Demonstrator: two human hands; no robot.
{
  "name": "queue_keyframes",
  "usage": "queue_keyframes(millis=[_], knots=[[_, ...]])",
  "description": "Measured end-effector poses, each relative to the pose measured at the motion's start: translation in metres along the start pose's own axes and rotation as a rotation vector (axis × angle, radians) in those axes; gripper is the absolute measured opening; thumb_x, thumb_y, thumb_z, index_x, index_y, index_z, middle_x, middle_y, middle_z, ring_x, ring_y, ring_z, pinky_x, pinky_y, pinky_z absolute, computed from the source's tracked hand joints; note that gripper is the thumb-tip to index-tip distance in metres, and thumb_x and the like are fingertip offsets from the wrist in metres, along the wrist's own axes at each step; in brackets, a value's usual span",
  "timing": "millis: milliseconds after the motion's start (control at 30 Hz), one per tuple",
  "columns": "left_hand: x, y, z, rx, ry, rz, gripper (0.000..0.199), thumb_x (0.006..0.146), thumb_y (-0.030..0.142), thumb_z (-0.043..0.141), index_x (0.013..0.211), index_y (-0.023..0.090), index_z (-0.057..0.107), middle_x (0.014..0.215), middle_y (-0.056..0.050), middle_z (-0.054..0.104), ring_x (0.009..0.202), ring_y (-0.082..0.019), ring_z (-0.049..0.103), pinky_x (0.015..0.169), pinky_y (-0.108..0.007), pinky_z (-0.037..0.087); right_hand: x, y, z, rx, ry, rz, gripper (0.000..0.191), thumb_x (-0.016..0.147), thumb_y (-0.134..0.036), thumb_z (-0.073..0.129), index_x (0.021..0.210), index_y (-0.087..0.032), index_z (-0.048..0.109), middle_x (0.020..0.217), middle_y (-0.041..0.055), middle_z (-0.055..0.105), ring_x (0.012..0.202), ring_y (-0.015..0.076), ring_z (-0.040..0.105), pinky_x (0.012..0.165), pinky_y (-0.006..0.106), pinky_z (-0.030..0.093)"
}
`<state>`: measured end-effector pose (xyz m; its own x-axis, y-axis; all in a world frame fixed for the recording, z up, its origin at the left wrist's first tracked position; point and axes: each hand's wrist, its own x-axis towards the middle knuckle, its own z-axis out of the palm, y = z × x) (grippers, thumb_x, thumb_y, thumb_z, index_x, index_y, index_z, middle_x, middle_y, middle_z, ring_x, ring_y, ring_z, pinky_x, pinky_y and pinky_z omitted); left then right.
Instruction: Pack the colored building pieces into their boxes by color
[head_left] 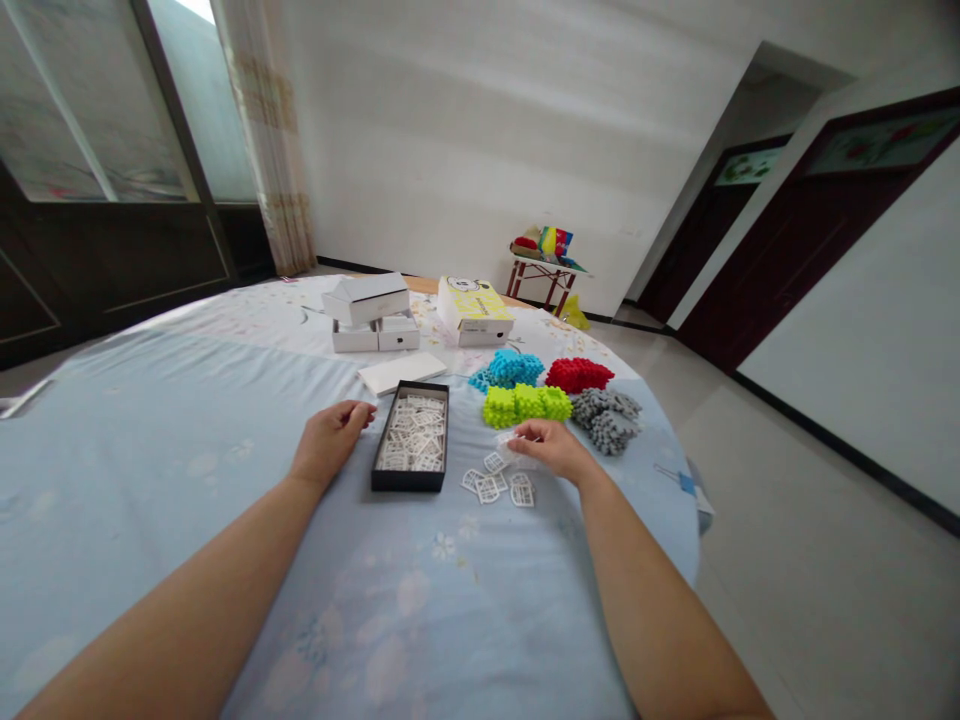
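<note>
A black open box point(409, 481) full of small white lattice pieces point(414, 430) lies on the cloth-covered table. My left hand point(334, 438) rests just left of it, fingers curled; whatever it may hold is too small to make out. On the other side, my right hand point(551, 447) pinches a white piece point(507, 441), partly blurred. Several loose white pieces point(491, 486) lie on the cloth below that hand. Beyond it are piles of knobbly pieces: lime green point(526, 405), blue point(514, 368), red point(580, 375) and grey point(609, 417).
White boxes point(366, 300) are stacked at the back of the table point(187, 430), near a yellow and white box point(474, 312). A flat white lid point(402, 372) lies behind the black box. A small side table point(551, 268) stands by the wall.
</note>
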<state>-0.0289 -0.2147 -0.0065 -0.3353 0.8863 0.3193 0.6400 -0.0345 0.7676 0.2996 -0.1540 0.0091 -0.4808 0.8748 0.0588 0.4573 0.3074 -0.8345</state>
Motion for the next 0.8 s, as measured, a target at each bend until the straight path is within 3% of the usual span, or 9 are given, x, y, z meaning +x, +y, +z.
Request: queue_keyframes(millis=[233, 533, 700, 800], knots=[[0.0, 0.0, 0.001, 0.002, 0.006, -0.001, 0.037, 0.077, 0.043, 0.04, 0.08, 0.017, 0.066, 0.074, -0.004, 0.069, 0.072, -0.018, 0.062, 0.068, -0.025, 0.044, 0.009, -0.01, 0.01, 0.079, 0.142, -0.046, 0.028, 0.07, -0.043, 0.059, 0.07, -0.015, 0.056, 0.054, -0.0045, 0.046, 0.049, 0.0077, 0.038, 0.047, 0.02, 0.029], [0.0, -0.001, 0.0, -0.001, 0.016, 0.01, 0.036, 0.077, 0.041, 0.039, 0.077, 0.017, 0.066, 0.073, -0.003, 0.069, 0.072, -0.017, 0.061, 0.066, -0.024, 0.043, 0.05, -0.059, 0.056, -0.028, 0.039, -0.205, 0.024, 0.072, -0.04, 0.058, 0.072, -0.016, 0.059, 0.053, -0.0047, 0.046, 0.048, 0.0076, 0.043, 0.046, 0.019, 0.033], [0.0, 0.001, -0.002, -0.015, 0.03, 0.014, 0.036, 0.077, 0.04, 0.039, 0.078, 0.016, 0.066, 0.071, -0.004, 0.068, 0.07, -0.017, 0.061, 0.065, -0.024, 0.043, 0.073, -0.066, 0.079, -0.087, 0.024, -0.151, 0.022, 0.072, -0.033, 0.057, 0.083, -0.015, 0.063, 0.057, -0.0017, 0.055, 0.05, 0.0096, 0.051, 0.045, 0.02, 0.039], [0.001, 0.0, -0.002, -0.026, 0.03, 0.018, 0.036, 0.077, 0.039, 0.039, 0.078, 0.016, 0.067, 0.074, -0.004, 0.069, 0.071, -0.017, 0.061, 0.066, -0.024, 0.043, 0.079, -0.063, 0.081, -0.028, 0.039, -0.128, 0.029, 0.073, -0.024, 0.053, 0.1, -0.015, 0.06, 0.075, 0.0031, 0.062, 0.062, 0.0127, 0.058, 0.045, 0.02, 0.043]])
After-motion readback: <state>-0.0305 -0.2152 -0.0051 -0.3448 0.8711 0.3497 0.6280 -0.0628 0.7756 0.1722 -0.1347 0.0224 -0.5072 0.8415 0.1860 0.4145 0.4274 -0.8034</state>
